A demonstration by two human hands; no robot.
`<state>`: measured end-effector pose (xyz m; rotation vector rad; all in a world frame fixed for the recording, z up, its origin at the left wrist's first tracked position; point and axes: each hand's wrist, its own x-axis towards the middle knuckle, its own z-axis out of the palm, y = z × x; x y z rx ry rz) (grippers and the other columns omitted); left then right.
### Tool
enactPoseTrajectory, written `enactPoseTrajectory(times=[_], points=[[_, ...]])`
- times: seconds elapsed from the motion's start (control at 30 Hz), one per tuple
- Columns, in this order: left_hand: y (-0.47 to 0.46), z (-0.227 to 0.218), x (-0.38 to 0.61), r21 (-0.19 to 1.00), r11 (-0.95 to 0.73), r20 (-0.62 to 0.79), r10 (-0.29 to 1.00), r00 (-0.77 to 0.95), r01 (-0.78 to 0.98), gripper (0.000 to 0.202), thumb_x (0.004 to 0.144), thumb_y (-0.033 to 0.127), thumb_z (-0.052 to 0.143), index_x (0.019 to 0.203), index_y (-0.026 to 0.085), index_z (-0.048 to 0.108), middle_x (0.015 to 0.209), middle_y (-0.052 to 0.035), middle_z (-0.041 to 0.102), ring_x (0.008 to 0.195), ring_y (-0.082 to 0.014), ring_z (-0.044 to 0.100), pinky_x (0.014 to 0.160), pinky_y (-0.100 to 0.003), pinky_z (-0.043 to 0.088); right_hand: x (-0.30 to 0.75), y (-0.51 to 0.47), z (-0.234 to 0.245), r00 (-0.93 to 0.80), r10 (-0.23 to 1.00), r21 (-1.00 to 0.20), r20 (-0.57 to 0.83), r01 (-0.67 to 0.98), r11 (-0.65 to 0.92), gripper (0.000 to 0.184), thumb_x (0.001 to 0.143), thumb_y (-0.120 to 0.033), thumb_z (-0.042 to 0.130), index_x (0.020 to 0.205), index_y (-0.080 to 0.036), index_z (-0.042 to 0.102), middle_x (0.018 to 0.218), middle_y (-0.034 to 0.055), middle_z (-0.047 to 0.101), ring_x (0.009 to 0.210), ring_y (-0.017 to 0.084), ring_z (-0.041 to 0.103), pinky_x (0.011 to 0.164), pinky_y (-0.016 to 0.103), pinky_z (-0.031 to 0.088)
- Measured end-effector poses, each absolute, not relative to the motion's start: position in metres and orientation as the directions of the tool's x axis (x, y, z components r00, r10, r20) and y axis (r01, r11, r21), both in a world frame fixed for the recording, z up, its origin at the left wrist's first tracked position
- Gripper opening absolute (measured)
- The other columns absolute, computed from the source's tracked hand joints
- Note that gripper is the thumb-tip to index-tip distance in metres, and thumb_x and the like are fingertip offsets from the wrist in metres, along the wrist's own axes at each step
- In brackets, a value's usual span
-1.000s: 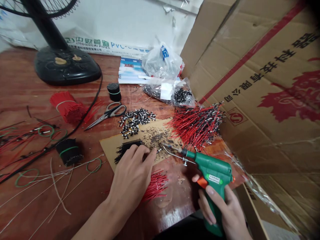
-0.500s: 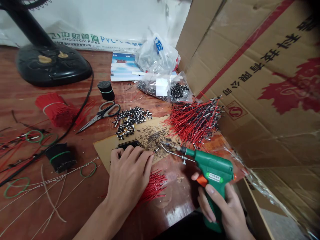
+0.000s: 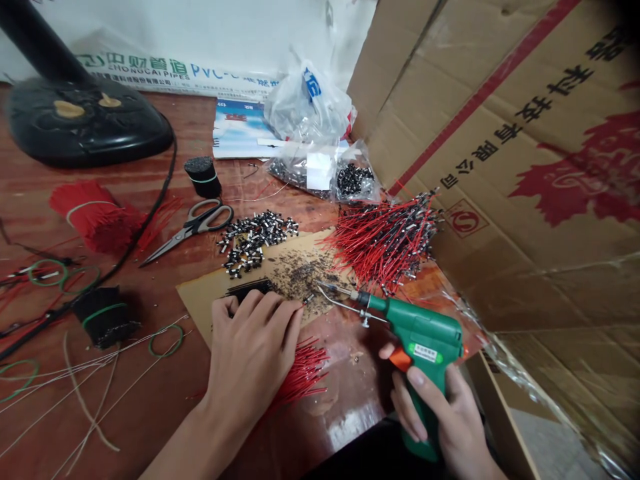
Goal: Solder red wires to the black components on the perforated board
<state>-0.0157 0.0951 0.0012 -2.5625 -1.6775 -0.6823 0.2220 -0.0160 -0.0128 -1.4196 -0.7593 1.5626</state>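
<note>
My right hand (image 3: 450, 413) is wrapped round the handle of a green soldering gun (image 3: 423, 333), with a finger at its orange trigger. Its metal tip and bent wire-feed tube point left, close to my left fingertips. My left hand (image 3: 255, 340) rests with fingers bent over a cardboard sheet (image 3: 200, 293). Its thumb is hidden. At its fingertips is a small black-and-silver component (image 3: 309, 299), apparently pinched. Black wires (image 3: 250, 288) lie just beyond the knuckles, and cut red wires (image 3: 307, 370) lie under and beside the palm.
Loose small components (image 3: 260, 233) lie behind the cardboard, near scissors (image 3: 190, 230). A heap of red wires with parts attached (image 3: 385, 240) sits by a large carton (image 3: 500, 200). Bundled red wires (image 3: 95, 213), a fan base (image 3: 90, 127) and a plastic bag (image 3: 310, 100) stand farther back.
The whole scene has shifted slightly left in view as the camera turned. Both hands and the soldering gun keep nearly the same places relative to the cardboard.
</note>
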Motion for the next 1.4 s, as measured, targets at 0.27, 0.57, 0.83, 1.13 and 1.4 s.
enactPoseTrajectory(times=[0.27,0.57,0.83,1.13,1.4], points=[[0.096,0.001,-0.015,0.213,-0.416,0.350,0.877,0.329,0.884,0.012,0.093,0.028,0.053,0.093,0.027,0.066,0.086,0.0031,0.066,0.085,-0.0186,0.056,0.076,-0.040,0.026,0.220,-0.014,-0.008,0.021,0.891,-0.874,-0.454,-0.208,-0.440,0.050,0.093,-0.044,0.044,0.128,-0.009,0.034,0.047,-0.0060,0.037,0.040,0.001,0.038,0.046,0.013,0.038],[0.098,0.001,-0.014,0.207,-0.426,0.392,0.861,0.324,0.881,0.012,0.091,0.027,0.057,0.085,0.026,0.066,0.080,0.0035,0.065,0.081,-0.0184,0.055,0.075,-0.040,0.025,0.222,-0.014,-0.007,0.005,0.893,-0.881,-0.450,-0.168,-0.443,0.049,0.094,-0.044,0.043,0.127,-0.009,0.032,0.047,-0.0059,0.038,0.040,0.001,0.039,0.047,0.012,0.038],[0.096,0.001,-0.013,0.202,-0.420,0.426,0.851,0.307,0.885,0.014,0.090,0.026,0.058,0.079,0.025,0.066,0.075,0.0038,0.064,0.076,-0.0173,0.052,0.075,-0.039,0.025,0.224,-0.012,-0.005,-0.012,0.893,-0.876,-0.449,-0.189,-0.443,0.044,0.093,-0.044,0.044,0.122,-0.012,0.033,0.047,-0.0064,0.036,0.039,0.000,0.038,0.045,0.012,0.037],[0.096,0.002,-0.011,0.214,-0.395,0.394,0.872,0.291,0.893,0.022,0.092,0.027,0.054,0.075,0.024,0.068,0.073,0.0032,0.064,0.074,-0.0157,0.054,0.075,-0.038,0.023,0.227,-0.011,0.001,-0.013,0.880,-0.873,-0.474,-0.123,-0.472,0.040,0.092,-0.046,0.046,0.110,-0.014,0.031,0.045,-0.0059,0.037,0.040,0.002,0.040,0.046,0.013,0.037],[0.094,0.003,-0.012,0.183,-0.403,0.430,0.853,0.296,0.897,0.022,0.092,0.027,0.054,0.075,0.026,0.069,0.070,0.0058,0.065,0.068,-0.0136,0.055,0.074,-0.037,0.024,0.230,-0.008,-0.003,-0.094,0.873,-0.856,-0.478,-0.172,-0.487,0.038,0.092,-0.045,0.046,0.114,-0.017,0.032,0.050,-0.0065,0.034,0.040,0.000,0.037,0.044,0.013,0.036]])
